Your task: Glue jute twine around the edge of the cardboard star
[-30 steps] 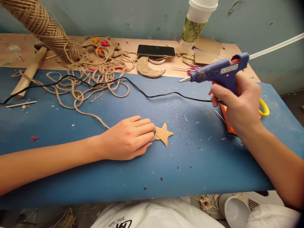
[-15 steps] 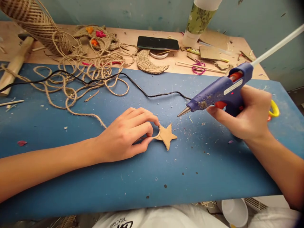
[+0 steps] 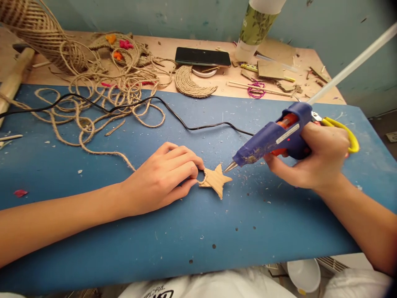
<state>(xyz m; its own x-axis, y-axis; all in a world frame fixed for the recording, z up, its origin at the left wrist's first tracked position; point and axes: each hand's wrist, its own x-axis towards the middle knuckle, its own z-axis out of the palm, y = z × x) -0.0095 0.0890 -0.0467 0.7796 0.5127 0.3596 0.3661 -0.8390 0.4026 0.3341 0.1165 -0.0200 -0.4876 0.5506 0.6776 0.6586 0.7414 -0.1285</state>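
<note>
Brown twine (image 3: 105, 153) trails loose to the left hand (image 3: 167, 179), whose bent fingers hold it against the cardboard star (image 3: 216, 181); a snag could drag both askew. Flat on the blue tabletop (image 3: 139, 244), the star looks tan, ribbed, sharp-pointed. Beside it, the glue gun (image 3: 260, 143), gripped by the right hand (image 3: 324, 158), might burn skin if it slipped.

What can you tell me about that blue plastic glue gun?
The blue, plastic-looking glue gun, held in the right hand over the blue tabletop, has a pointed, silvery nozzle, orange-red trigger, white label and small glowing red light. Brownish bits cling near its front. A whitish, rod-shaped glue stick pokes out the back. The gun tilts nose-down, tip by the tan cardboard star; I can't tell whether they touch. A black cord passes out of sight behind it.
</note>
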